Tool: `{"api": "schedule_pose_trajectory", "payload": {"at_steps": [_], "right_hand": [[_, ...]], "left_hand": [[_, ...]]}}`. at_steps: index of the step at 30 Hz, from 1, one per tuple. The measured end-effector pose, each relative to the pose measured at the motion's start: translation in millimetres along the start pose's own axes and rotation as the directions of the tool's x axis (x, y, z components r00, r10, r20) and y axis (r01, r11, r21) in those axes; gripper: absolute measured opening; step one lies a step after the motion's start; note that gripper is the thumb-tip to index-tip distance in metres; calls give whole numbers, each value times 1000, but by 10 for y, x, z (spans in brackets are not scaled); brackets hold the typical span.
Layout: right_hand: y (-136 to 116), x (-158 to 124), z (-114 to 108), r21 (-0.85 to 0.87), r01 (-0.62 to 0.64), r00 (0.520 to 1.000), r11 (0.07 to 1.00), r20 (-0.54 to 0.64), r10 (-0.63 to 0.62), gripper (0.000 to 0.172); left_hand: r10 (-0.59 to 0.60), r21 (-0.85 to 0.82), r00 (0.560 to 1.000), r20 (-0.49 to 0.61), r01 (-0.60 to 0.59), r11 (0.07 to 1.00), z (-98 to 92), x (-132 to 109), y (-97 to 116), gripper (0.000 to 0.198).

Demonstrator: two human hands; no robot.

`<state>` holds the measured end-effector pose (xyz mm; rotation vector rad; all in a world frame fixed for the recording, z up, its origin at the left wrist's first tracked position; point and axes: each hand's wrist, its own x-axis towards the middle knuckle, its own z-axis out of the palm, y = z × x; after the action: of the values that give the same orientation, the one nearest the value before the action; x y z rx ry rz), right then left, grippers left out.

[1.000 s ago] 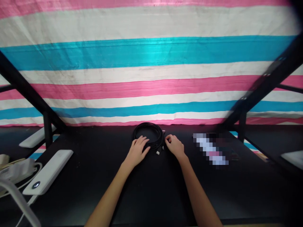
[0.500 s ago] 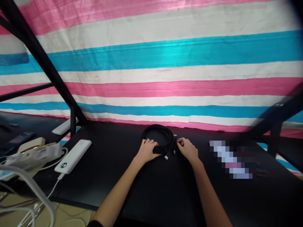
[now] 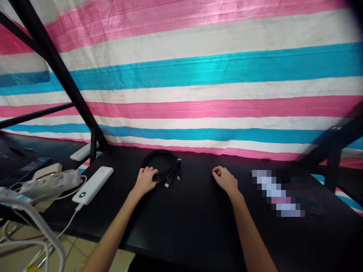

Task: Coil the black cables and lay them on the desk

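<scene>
A coiled black cable (image 3: 170, 169) lies on the black table (image 3: 181, 226), left of the middle. My left hand (image 3: 146, 179) grips the near left side of the coil, fingers curled over it. Light-coloured connector ends (image 3: 166, 185) stick out at the coil's right side. My right hand (image 3: 224, 178) rests on the table well to the right of the coil, touching none of it. Its fingers are curled together, and whether anything small is between them is hidden.
A white power bank (image 3: 93, 185) with a plugged-in white cable lies at the left. Beyond it are a white power strip (image 3: 53, 183) and a phone (image 3: 31, 168). Black frame bars (image 3: 68, 88) stand before a striped sheet (image 3: 198, 109). A pixelated object (image 3: 278, 192) lies at the right.
My left hand and the coil have shifted left, away from my right hand. My right hand has stayed in nearly the same place. The view has turned slightly.
</scene>
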<state>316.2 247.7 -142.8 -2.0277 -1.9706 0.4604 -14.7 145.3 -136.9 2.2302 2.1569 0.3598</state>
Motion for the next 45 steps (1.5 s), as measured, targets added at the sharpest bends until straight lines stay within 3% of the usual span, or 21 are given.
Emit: {"api": "schedule_pose_trajectory", "payload": {"at_steps": [4,8,15,25,37,45], "right_hand": [[6,0,0,-1,3,1000,1000,-3,-3,18],[5,-6,-4,-1,8,1000,1000,-7,-8,19],[-15,-20,-21,-4,8,1000,1000,-13,-8,19],[-4,-21,-17,-10,19,1000,1000,-6,-19,20],[-5,-35,-36,13,25,1000,1000,4,-25,19],[-11,-41,-51,15,11,1000,1000,15,-12,19]], "left_hand": [[-116,27,992,-47,117,993,-104,-102,-394,23],[-201,21,971,-132,205,979,-192,-176,-589,23],[-120,-44,980,-157,115,992,-144,-197,-454,44],[-192,-100,955,-227,173,980,-25,-99,-436,26],[-359,-230,908,-217,310,922,-154,25,-548,23],[-264,-195,945,-194,226,954,-200,89,-389,42]]}}
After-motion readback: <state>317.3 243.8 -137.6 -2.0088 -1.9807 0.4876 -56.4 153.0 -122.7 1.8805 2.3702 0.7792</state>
